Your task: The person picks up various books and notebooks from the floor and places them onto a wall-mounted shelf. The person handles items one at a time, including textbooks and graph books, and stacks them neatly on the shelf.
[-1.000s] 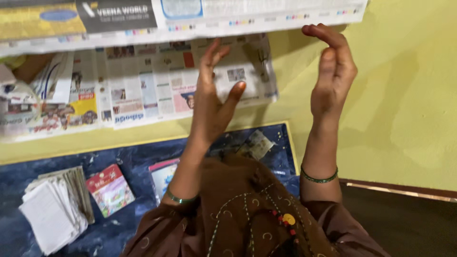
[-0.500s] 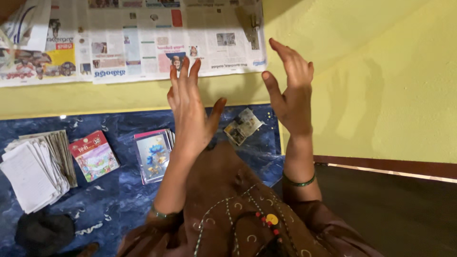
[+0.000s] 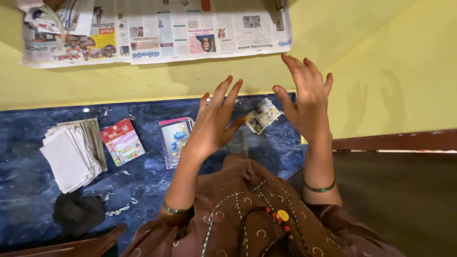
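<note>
Left hand (image 3: 214, 126) and right hand (image 3: 307, 97) raised above the blue table (image 3: 28, 181), fingers spread, grasping nothing; paper scrap (image 3: 262, 115) between them.

Newspaper (image 3: 157, 33) cut by top edge; left hand (image 3: 214, 121) overlaps picture card (image 3: 175, 139).

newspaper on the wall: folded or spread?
Spread: the newspaper lies open flat across the yellow wall, several printed pages showing side by side.
</note>
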